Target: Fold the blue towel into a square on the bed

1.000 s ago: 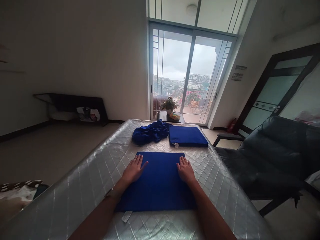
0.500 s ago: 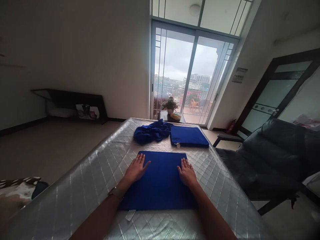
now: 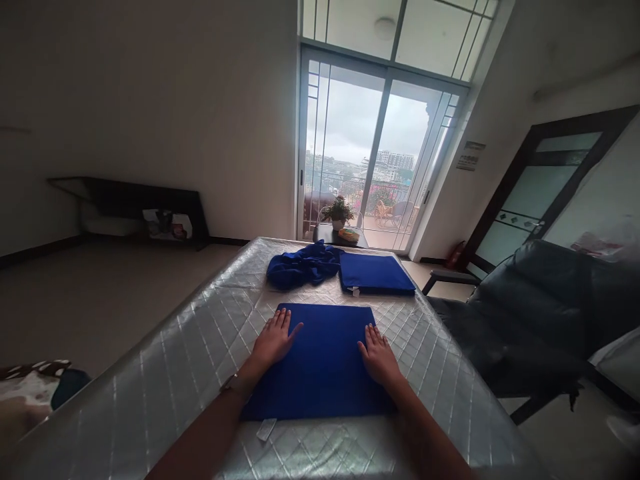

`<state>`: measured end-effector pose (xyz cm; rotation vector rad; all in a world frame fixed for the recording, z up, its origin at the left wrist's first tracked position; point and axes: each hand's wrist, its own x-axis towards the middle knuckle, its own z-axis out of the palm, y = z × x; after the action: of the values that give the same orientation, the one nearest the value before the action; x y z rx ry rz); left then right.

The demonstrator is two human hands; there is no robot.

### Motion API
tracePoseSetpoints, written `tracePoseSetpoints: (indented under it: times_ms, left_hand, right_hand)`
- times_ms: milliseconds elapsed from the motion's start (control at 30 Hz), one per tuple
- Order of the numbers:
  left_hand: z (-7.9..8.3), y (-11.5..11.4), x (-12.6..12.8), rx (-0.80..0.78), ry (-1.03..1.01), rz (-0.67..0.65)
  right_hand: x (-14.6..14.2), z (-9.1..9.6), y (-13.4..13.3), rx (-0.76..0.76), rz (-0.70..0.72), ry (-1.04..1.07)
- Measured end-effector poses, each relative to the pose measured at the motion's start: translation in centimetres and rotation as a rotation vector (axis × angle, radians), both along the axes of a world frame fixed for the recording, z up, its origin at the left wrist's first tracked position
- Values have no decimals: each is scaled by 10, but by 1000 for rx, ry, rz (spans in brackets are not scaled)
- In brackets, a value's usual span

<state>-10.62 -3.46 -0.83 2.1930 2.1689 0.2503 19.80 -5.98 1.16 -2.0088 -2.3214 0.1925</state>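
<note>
A folded blue cloth (image 3: 323,357) lies flat on a silvery quilted mattress (image 3: 165,373) in front of me. My left hand (image 3: 273,341) rests palm down on the cloth's left edge, fingers stretched out. My right hand (image 3: 379,355) lies flat on its right side, fingers spread. A white tag (image 3: 266,429) sticks out at the cloth's near left corner. Farther back sit a crumpled blue cloth (image 3: 301,264) and, to its right, a neat stack of folded blue cloths (image 3: 376,273).
A dark leather armchair (image 3: 540,313) stands close to the mattress on the right. Beyond the mattress a small table with a potted plant (image 3: 338,212) fronts glass balcony doors (image 3: 373,153). A low dark shelf (image 3: 135,207) lines the left wall.
Both hands have slid slightly toward me along the cloth while staying flat. The camera has shifted a little.
</note>
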Motion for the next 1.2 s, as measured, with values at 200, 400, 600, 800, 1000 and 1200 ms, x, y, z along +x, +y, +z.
tracePoseSetpoints:
  times_ms: [200,400,600,800,1000,1200]
  left_hand:
    - [6,-4,1,60,39,51]
    - [14,-22,39,142,38,-64]
    - [12,-42,124,93,-77,-556]
    - [4,-30,151,127,-134,-510]
    - [7,-34,96,5,-93,-346]
    - [10,-55,17,-27,2,-151]
  right_hand:
    - [0,-5,-6,21,-1,10]
    - [-2,-5,-6,40,-9,45]
    - [0,-9,-6,55,13,56]
    - [1,-9,-7,68,28,38]
    - [-1,-7,-8,72,11,56]
    - [-2,-7,-7,58,6,38]
